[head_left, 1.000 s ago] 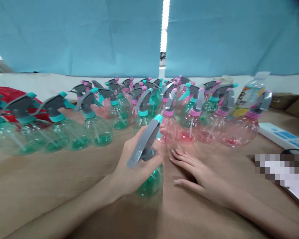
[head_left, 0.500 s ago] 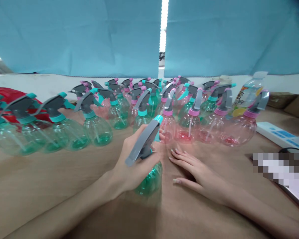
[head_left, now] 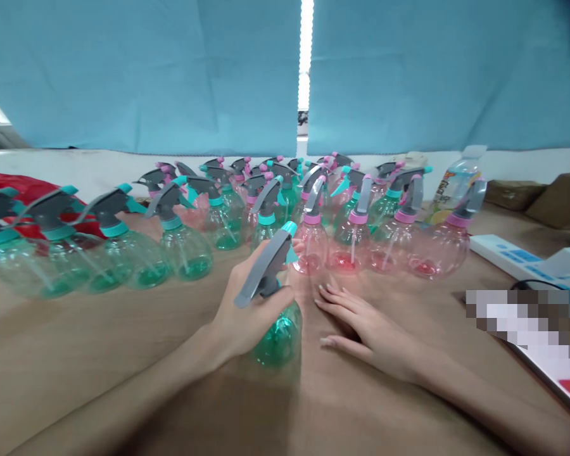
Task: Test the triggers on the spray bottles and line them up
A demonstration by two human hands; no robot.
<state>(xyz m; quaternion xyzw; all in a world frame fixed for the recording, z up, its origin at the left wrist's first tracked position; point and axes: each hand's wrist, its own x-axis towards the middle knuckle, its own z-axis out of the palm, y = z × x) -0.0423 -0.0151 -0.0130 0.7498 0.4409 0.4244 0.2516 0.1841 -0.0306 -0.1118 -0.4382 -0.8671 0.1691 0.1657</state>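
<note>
My left hand (head_left: 247, 310) is wrapped round the neck of a green spray bottle (head_left: 278, 335) with a grey trigger head (head_left: 263, 269) and a teal nozzle. The bottle stands on the brown table (head_left: 99, 354), near its middle. Just to the right, my right hand (head_left: 361, 323) lies flat on the table, fingers stretched out and holding nothing. Behind both hands stand several spray bottles: green ones (head_left: 183, 244) on the left and pink ones (head_left: 346, 244) on the right.
A red bag (head_left: 9, 190) lies at the far left behind the green bottles. A clear drink bottle (head_left: 451, 183) stands at the back right. A white box with blue marks (head_left: 517, 253) and papers lie on the right. Blue curtains (head_left: 147, 69) hang behind.
The view has shifted slightly, so everything sits a little lower and to the left. Both hands keep the same pose and the bottle stays in my left hand.
</note>
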